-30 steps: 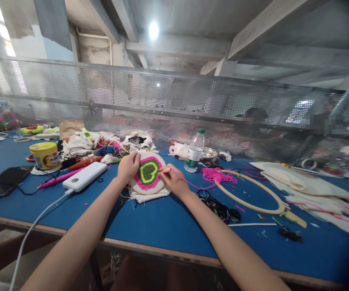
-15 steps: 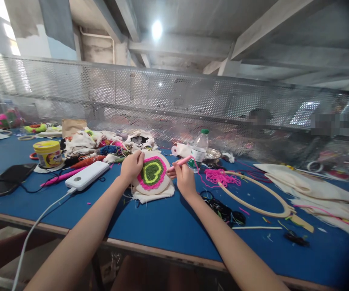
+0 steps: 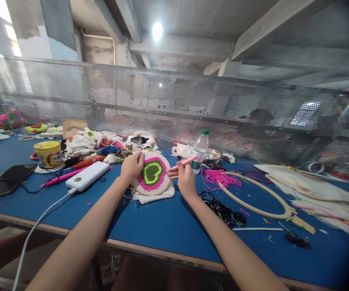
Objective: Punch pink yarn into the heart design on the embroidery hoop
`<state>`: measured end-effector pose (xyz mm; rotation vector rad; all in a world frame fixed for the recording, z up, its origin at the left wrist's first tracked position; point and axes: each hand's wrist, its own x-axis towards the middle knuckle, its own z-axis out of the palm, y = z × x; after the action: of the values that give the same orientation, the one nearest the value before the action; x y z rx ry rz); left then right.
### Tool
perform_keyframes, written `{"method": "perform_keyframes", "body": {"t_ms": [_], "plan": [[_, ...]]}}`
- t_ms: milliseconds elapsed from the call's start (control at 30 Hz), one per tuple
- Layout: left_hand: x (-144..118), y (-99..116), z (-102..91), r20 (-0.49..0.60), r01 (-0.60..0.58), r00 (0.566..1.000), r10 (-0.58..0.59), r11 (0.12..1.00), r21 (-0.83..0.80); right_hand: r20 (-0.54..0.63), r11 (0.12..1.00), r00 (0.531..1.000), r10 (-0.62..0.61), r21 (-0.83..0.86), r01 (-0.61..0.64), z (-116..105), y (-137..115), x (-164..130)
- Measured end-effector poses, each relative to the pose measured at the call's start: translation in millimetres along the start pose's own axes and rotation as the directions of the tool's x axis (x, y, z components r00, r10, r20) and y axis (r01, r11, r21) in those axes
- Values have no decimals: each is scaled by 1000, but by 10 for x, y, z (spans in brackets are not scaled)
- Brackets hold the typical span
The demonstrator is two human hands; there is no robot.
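Right, the left hand (image 3: 132,165) is clamped on the left rim of a small round hoop (image 3: 153,174), fingers curled over its edge, propping it tilted up off the blue table (image 3: 168,226). Stretched cloth in that hoop carries a green heart ringed in hot pink. The right hand (image 3: 185,178) sits just beside the hoop's right edge, fingers pinched around a pink needle tool (image 3: 182,163) whose tip points at the stitching; pink yarn (image 3: 221,177) trails from it to a loose tangle on the table. Beyond that tangle lies a big empty wooden hoop (image 3: 253,198), with a black knot of thread (image 3: 223,210) in front of it. A white power bank (image 3: 87,176) lies left of the work, its white cable (image 3: 37,230) running off the table's near edge, and a dark phone (image 3: 6,180) sits further left. A yellow tub (image 3: 48,154) has a printed label, too small to read; same story with the water bottle (image 3: 199,150) and its green cap. Heaped cloth and yarn behind the hoop is a jumble, hard to pick apart. White fabric (image 3: 314,190) spreads at the right, cut off by the picture's edge. A perforated metal screen (image 3: 174,101) walls the far side; shapes behind it are blurred. Concrete beams and one bright lamp overhead.
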<state>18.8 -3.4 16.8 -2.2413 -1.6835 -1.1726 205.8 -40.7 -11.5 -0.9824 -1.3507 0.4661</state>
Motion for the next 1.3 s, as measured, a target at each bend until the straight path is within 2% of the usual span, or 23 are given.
{"method": "perform_keyframes", "body": {"t_ms": [200,333,400,500,567,633,733,800,900,967,1000,1067,1133,1167,1233,1300], "plan": [[11,-30,15,-1,-30,1000,30,999,-41,-26,997,998,64,53,-62,21,48,27],[16,-28,8,3,-47,999,47,996,-81,-55,994,993,102,32,-100,25,53,31],[12,-21,4,6,-38,999,39,995,-93,-55,997,998,38,-64,-42,18,36,20],[2,-22,11,-2,-16,1000,16,994,-113,43,941,982,-184,-282,189,-2,-2,-2],[-7,-34,23,-13,-15,1000,13,992,-125,165,860,927,-338,-347,375,-17,-12,-9],[-16,-46,32,-18,-12,1000,9,990,-140,256,792,865,-432,-352,499,-28,7,-5],[-30,-39,21,-22,-1,1000,-3,983,-185,334,752,835,-437,-373,543,-24,86,15],[-38,-15,-1,-33,-36,999,28,970,-241,381,755,840,-387,-391,526,-10,145,26],[-34,7,-21,-46,-45,998,30,927,-373,378,780,860,-343,-396,485,6,207,26],[-11,-7,-14,11,33,999,-32,840,-542,366,785,851,-377,-362,503,8,233,14],[5,-23,-8,86,106,994,-65,753,-649,366,780,837,-406,-338,526,8,243,7],[38,-62,-4,312,312,946,-85,494,-812,374,763,808,-455,-305,570,7,259,-5],[59,-99,-22,521,511,853,-17,225,-830,386,756,795,-468,-292,586,9,267,-8],[63,-112,-38,585,578,811,25,120,-807,391,758,797,-460,-294,582,11,267,-6],[62,-124,-76,652,656,753,83,-24,-754,396,767,809,-435,-307,563,13,261,3],[59,-122,-103,686,692,722,96,-109,-713,392,774,824,-410,-329,541,12,248,11]]}}
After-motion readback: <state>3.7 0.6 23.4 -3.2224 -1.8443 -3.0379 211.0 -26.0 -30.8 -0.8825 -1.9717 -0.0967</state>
